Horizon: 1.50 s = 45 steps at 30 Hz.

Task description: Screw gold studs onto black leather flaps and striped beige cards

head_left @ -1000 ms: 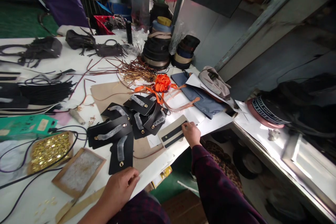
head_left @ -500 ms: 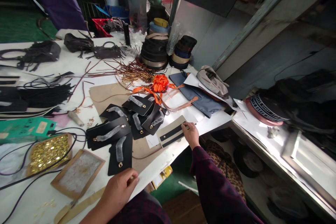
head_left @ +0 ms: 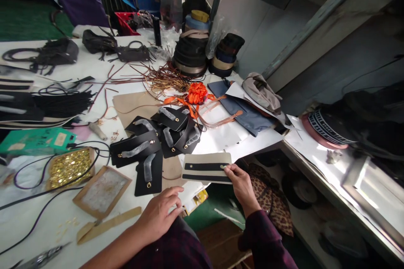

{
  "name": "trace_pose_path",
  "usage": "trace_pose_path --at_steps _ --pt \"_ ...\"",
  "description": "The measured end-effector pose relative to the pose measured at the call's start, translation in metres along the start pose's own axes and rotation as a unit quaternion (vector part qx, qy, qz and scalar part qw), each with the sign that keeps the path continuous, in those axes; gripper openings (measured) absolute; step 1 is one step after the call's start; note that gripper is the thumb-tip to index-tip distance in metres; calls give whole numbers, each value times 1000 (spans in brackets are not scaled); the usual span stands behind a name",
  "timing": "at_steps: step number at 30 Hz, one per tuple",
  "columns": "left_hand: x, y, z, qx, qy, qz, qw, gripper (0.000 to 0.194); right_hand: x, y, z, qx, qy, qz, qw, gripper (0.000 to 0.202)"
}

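My right hand (head_left: 241,183) pinches the right end of a flat beige panel (head_left: 192,172), raised at the table's front edge. Two black strips run along the panel, and small metal rivets show on the upper one. My left hand (head_left: 162,214) hovers at the table edge, to the left of the panel, with its fingers loosely apart and no object visible in them. Just beyond it lie overlapping black leather pieces (head_left: 140,183) with plastic-wrapped handles (head_left: 147,168) and small gold fittings.
At the left sit a box of gold rivets (head_left: 69,170), a box of clear small parts (head_left: 102,191), a green box (head_left: 36,142) and black cables. Orange ribbon (head_left: 197,93), brown cords (head_left: 164,79) and strap rolls (head_left: 191,52) lie farther back. Pliers (head_left: 44,256) rest front left.
My right hand has lifted the beige panel off the table and brought it nearer. My left hand has moved up and right, and its curled fingers have opened out.
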<state>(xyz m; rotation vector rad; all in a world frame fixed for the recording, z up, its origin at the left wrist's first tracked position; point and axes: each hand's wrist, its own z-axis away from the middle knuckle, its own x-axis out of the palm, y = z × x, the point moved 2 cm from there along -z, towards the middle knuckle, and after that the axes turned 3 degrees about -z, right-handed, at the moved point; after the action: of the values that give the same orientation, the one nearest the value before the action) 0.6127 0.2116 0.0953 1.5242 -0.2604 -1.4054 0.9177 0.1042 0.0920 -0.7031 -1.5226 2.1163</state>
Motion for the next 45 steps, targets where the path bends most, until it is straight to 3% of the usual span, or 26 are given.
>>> trace_pose_path --at_steps 3,6,10,12,15,17,21,24,28,34,45 --pt "3 4 9 21 -12 -13 1000 14 25 14 11 -8 -30 -31 999 27" --pt "7 3 12 25 -10 -31 999 14 68 36 8 -7 -92 -32 995 31" --pt "16 -15 5 -9 -7 -66 998 10 116 63 -6 4 -122 17 992 36" --pt "22 -29 0 -23 -9 -84 996 10 121 66 -11 -11 -91 41 995 33" --pt "30 -46 -6 -25 -3 -92 995 14 113 54 -9 -97 -17 129 987 25" --pt "33 -53 -8 -21 1 -89 996 15 109 45 -5 -138 -19 180 974 23" --pt "31 -58 -12 -8 13 -99 995 16 126 47 -2 -51 -126 156 979 22" --pt "24 -60 -17 3 21 -122 992 17 149 57 -7 -21 -146 140 979 22" --pt "13 -66 -23 8 47 -147 988 19 171 66 -21 -28 -130 122 984 25" --pt "7 -81 -26 -5 61 -144 988 17 185 74 -38 -19 -82 121 989 31" --pt "4 -93 -28 -17 52 -148 988 17 214 67 -54 -58 -43 174 982 29"
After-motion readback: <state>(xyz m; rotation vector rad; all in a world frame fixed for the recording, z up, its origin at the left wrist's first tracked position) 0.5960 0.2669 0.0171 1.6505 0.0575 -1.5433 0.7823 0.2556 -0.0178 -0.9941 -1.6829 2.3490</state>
